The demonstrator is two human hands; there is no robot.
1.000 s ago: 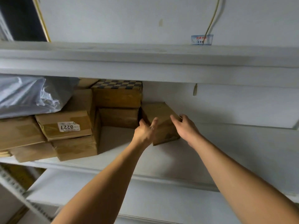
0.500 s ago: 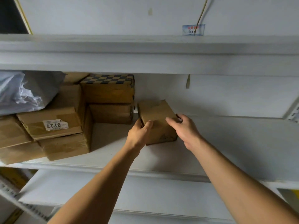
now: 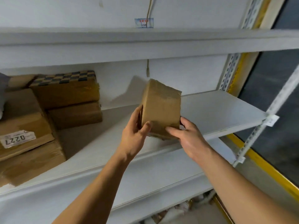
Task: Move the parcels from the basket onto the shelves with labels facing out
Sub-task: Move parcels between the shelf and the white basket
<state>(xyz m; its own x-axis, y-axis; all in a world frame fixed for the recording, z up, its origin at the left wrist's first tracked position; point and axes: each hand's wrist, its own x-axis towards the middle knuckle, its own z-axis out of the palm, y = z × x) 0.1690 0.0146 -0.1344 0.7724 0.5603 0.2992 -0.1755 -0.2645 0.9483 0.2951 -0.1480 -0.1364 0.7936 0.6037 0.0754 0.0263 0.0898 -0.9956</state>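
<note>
**Parcel lifted off the shelf, held in both hands**

The small brown parcel (image 3: pixel 161 109) no longer sits on the middle shelf (image 3: pixel 218 110). Half a second ago it rested on the board just right of the stacked boxes, with both hands closing on its sides; now it is raised clear of the surface and tilted, one corner pointing up toward the back wall. The left hand (image 3: pixel 135 138) grips its lower left edge, thumb curled across the near face. The right hand (image 3: pixel 188 138) holds the lower right corner, fingers wrapped under and thumb lying on the front. No label shows on the faces turned to the camera. The view has swung rightward, so the stacked boxes (image 3: pixel 64 92) and the box marked 0227 (image 3: pixel 24 135) now lie well to the left of the parcel.
</note>
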